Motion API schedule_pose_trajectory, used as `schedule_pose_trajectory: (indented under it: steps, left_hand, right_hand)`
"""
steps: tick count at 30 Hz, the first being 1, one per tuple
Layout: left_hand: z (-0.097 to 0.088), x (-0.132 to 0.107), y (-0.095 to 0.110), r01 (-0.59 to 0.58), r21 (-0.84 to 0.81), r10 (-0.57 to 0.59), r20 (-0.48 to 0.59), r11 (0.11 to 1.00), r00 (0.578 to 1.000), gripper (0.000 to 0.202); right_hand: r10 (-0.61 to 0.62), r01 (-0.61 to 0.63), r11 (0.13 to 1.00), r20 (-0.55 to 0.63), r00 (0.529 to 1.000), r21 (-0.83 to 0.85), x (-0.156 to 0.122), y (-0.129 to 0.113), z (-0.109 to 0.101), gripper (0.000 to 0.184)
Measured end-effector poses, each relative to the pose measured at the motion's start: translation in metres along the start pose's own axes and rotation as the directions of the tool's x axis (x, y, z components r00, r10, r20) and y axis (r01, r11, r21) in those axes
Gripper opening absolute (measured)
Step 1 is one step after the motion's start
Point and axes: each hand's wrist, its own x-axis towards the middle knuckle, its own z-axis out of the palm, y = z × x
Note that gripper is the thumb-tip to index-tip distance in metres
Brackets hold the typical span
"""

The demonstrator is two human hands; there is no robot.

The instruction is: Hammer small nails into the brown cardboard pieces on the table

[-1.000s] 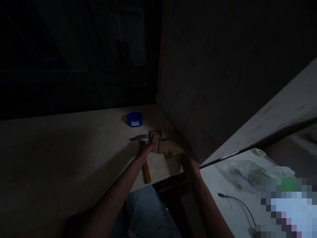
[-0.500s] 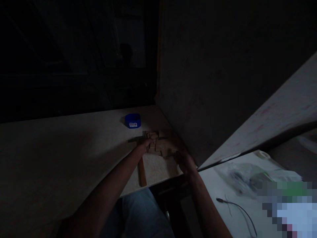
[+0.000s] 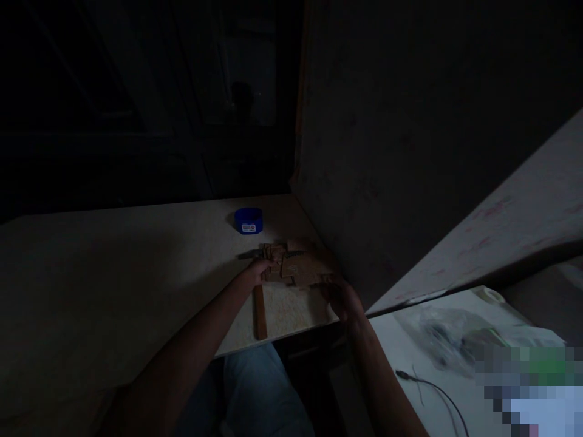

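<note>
In the dim light, several flat brown pieces [image 3: 303, 268] that look like cardboard or thin wood lie overlapping on the table. My left hand [image 3: 263, 268] is closed on the left end of this pile. At the right end is my right hand [image 3: 342, 298], fingers curled in against the edge of the pieces; shadow hides the fingertips. A thin dark blade-like strip [image 3: 248, 255] sticks out to the left beyond my left hand. Below that hand, a reddish-brown wooden strip [image 3: 260, 312] runs toward the front edge.
A blue plastic container [image 3: 248, 221] with a white label stands behind the pieces. The pale table [image 3: 173, 255] meets a dark wall [image 3: 392, 152] on the right. Beyond the wall, a white surface [image 3: 387, 346] bears a clear plastic bag [image 3: 437, 334] and a black cable [image 3: 430, 381].
My left hand and the brown pieces under it have shifted slightly left relative to the blue container. My right hand stays at the right end. The view has turned a little.
</note>
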Motion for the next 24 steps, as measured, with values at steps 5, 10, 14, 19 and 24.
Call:
schedule_pose_trajectory:
  steps: [5, 10, 14, 19, 24]
  left_hand:
    - [-0.030, -0.019, 0.004, -0.007, -0.096, 0.009, 0.025, 0.995, 1.000, 0.014]
    - [-0.086, -0.055, 0.009, -0.072, -0.165, 0.070, -0.016, 0.984, 0.997, 0.018]
    - [-0.152, -0.091, -0.004, -0.077, -0.203, 0.055, -0.111, 0.976, 0.992, 0.023]
    - [-0.245, -0.137, -0.039, -0.126, -0.303, 0.039, -0.276, 0.945, 0.960, 0.027]
    - [-0.320, -0.185, -0.079, -0.206, -0.341, 0.026, -0.465, 0.917, 0.885, 0.021]
  right_hand:
    - [-0.066, 0.068, 0.997, 0.093, 0.993, -0.020, -0.021, 0.003, 0.020, 0.016]
    - [-0.061, 0.076, 0.995, 0.204, 0.977, -0.063, -0.044, 0.019, 0.062, 0.024]
    - [0.027, 0.006, 0.995, 0.332, 0.943, -0.100, -0.060, 0.058, 0.104, 0.027]
    - [0.231, -0.165, 0.969, 0.433, 0.871, -0.187, -0.077, 0.132, 0.155, 0.024]
    - [0.418, -0.300, 0.905, 0.488, 0.767, -0.303, -0.094, 0.202, 0.201, 0.021]
